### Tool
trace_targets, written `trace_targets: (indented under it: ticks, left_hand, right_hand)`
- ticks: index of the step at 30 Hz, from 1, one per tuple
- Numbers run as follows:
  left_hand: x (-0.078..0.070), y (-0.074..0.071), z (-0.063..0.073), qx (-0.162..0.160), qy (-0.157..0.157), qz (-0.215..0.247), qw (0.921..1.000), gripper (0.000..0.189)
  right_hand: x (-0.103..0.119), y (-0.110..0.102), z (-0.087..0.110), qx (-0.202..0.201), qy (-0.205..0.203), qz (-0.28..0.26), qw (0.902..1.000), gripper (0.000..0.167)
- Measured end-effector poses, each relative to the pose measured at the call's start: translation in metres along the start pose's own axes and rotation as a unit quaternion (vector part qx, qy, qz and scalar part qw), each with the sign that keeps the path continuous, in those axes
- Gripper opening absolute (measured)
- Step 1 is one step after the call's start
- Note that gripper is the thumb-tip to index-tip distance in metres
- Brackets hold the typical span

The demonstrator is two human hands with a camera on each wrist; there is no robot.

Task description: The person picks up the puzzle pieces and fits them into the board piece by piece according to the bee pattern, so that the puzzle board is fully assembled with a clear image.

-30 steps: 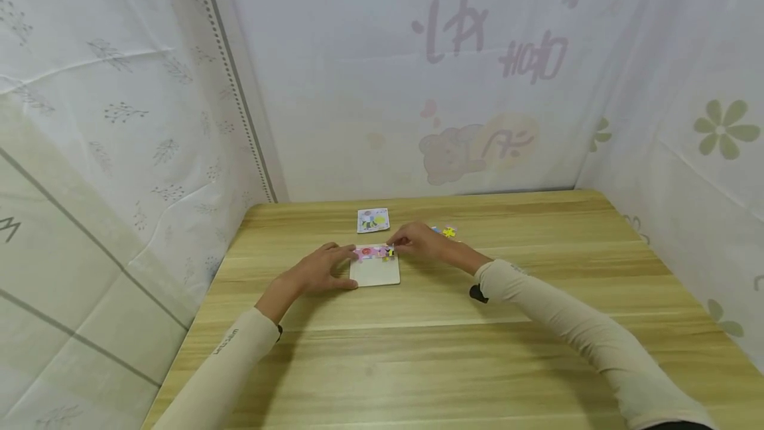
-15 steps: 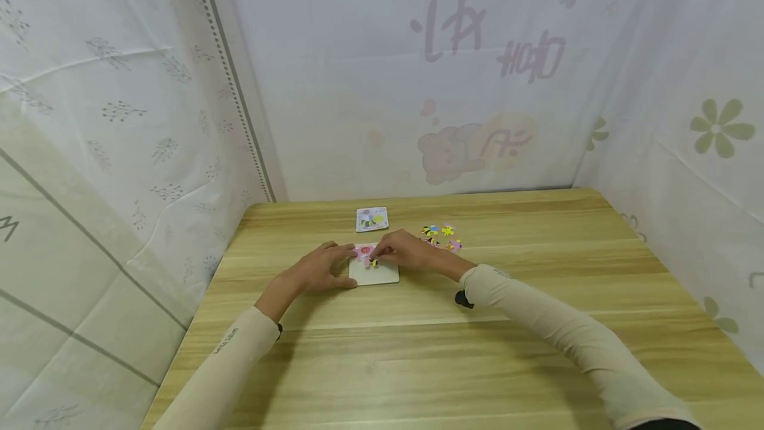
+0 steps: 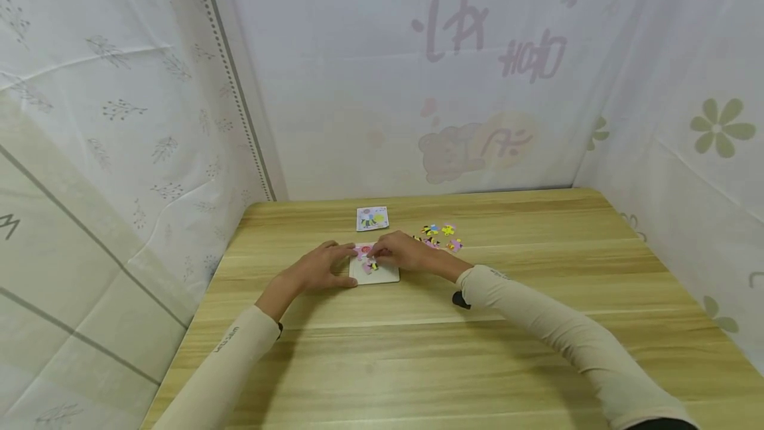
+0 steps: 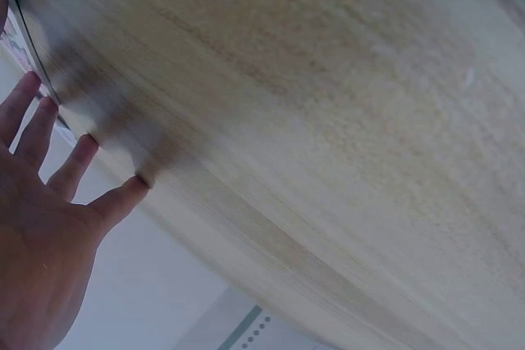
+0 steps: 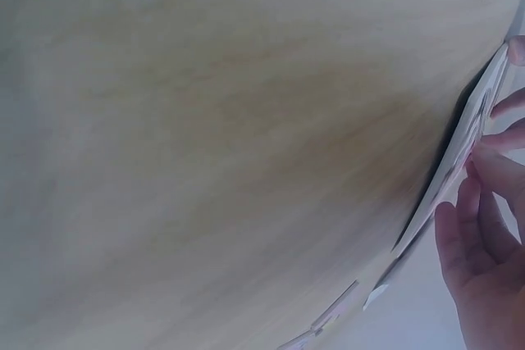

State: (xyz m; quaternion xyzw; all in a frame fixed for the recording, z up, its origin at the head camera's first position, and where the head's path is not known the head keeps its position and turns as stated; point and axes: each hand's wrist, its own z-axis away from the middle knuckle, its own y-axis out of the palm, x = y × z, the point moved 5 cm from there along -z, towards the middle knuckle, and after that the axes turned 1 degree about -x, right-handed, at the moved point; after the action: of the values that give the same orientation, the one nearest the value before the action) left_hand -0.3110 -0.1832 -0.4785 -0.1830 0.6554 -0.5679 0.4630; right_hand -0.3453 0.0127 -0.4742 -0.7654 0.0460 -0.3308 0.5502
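Observation:
A pale square puzzle board (image 3: 382, 277) lies on the table, with pink pieces (image 3: 361, 251) along its far edge. Lower on it is a pink, black and yellow puzzle piece (image 3: 371, 267), pinched at its top by the thumb and fingertips of my right hand (image 3: 406, 251). My left hand (image 3: 318, 267) rests at the board's left side, fingertips on the far corner and thumb at the near one. Its fingers are spread and fairly straight in the left wrist view. The right hand covers the board's upper right part.
Several loose puzzle pieces (image 3: 431, 230) lie on the table right of the board. A small card with a bee picture (image 3: 372, 219) lies beyond the board. The wooden table (image 3: 382, 357) ends at a patterned curtain (image 3: 358, 85) behind.
My right hand has moved left across the board, and the black and yellow piece has shifted from the far right corner toward the middle and nearer to me. My left hand stays in place.

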Motion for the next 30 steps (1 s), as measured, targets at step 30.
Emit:
trace_targets:
  ticks: [30]
  left_hand:
    - [0.003, 0.001, -0.002, 0.001, 0.008, -0.005, 1.0, 0.08]
  right_hand:
    - [0.01, 0.014, -0.016, 0.018, 0.0, 0.036, 0.9992, 0.02]
